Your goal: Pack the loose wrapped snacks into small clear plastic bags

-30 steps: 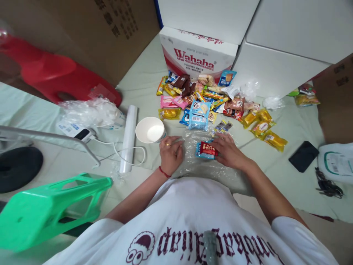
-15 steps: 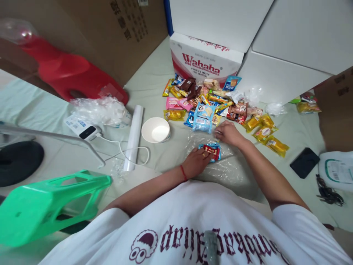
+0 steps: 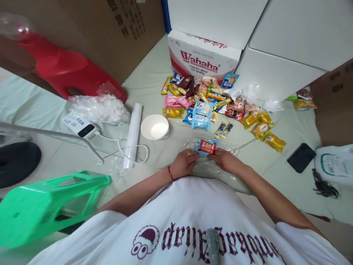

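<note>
Down on a pale green sheet (image 3: 154, 70) spread over the floor, the left hand (image 3: 184, 164) and right hand (image 3: 225, 161) each pinch an end of a red snack packet (image 3: 207, 146), which lies over a blue packet on clear plastic film (image 3: 209, 169). Just beyond lie a heap of snack packets (image 3: 209, 99) and a white paper bowl (image 3: 154, 127). Cardboard boxes, a Wahaha carton (image 3: 202, 60), a red stool (image 3: 63, 71) and a green stool (image 3: 49, 202) ring the spot.

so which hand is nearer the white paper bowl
Left. The left hand lies just below and right of the white paper bowl; the right hand is farther right, past the red packet.
</note>
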A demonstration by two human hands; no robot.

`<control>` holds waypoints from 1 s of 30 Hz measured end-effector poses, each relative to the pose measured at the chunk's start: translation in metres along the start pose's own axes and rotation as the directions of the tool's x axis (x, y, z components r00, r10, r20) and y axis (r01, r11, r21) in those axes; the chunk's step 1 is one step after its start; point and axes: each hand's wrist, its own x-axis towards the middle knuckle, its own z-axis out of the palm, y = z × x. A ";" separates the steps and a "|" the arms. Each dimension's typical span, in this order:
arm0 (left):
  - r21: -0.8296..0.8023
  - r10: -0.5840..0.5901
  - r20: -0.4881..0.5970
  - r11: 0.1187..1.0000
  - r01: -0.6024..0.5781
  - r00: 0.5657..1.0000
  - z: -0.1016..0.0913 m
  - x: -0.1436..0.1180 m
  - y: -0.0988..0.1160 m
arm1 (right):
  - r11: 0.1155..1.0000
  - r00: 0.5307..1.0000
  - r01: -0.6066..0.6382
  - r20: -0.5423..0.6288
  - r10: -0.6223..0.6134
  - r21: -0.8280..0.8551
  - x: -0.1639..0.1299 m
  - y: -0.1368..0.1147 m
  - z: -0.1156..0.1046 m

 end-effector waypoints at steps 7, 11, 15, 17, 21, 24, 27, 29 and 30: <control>0.190 0.005 -0.264 0.981 0.046 0.965 -0.031 0.026 0.016 | 1.000 1.000 0.005 0.007 -0.005 -0.018 0.003 -0.001 0.013; 0.260 0.013 0.127 0.964 -0.046 0.992 -0.014 0.051 0.003 | 1.000 1.000 0.007 -0.030 -0.007 -0.020 -0.006 -0.006 0.008; 0.209 0.013 0.286 0.975 -0.076 0.958 0.011 0.041 -0.012 | 0.999 0.996 0.002 -0.089 -0.006 -0.042 -0.036 -0.025 0.003; 0.153 0.037 0.249 0.985 -0.078 0.968 0.020 0.032 -0.013 | 0.999 0.993 0.018 -0.119 -0.023 -0.044 -0.052 -0.034 0.010; 0.042 0.047 0.179 0.998 -0.055 0.983 0.029 0.030 -0.012 | 0.997 0.964 -0.054 -0.265 0.036 -0.062 -0.064 -0.037 0.043; -0.041 0.015 0.200 0.999 -0.007 0.980 0.024 0.039 -0.012 | 0.990 0.920 -0.116 -0.384 0.077 -0.079 -0.059 -0.036 0.058; -0.044 -0.037 0.279 0.998 0.051 0.960 0.014 0.047 -0.013 | 0.992 0.879 -0.113 -0.471 0.072 -0.060 -0.049 -0.036 0.043; 0.005 -0.074 0.342 0.997 0.077 0.937 0.009 0.053 -0.013 | 0.993 0.855 -0.111 -0.512 0.080 -0.030 -0.038 -0.035 0.021; 0.030 -0.089 0.366 0.996 0.083 0.926 0.007 0.055 -0.013 | 0.993 0.849 -0.120 -0.521 0.093 -0.018 -0.031 -0.033 0.010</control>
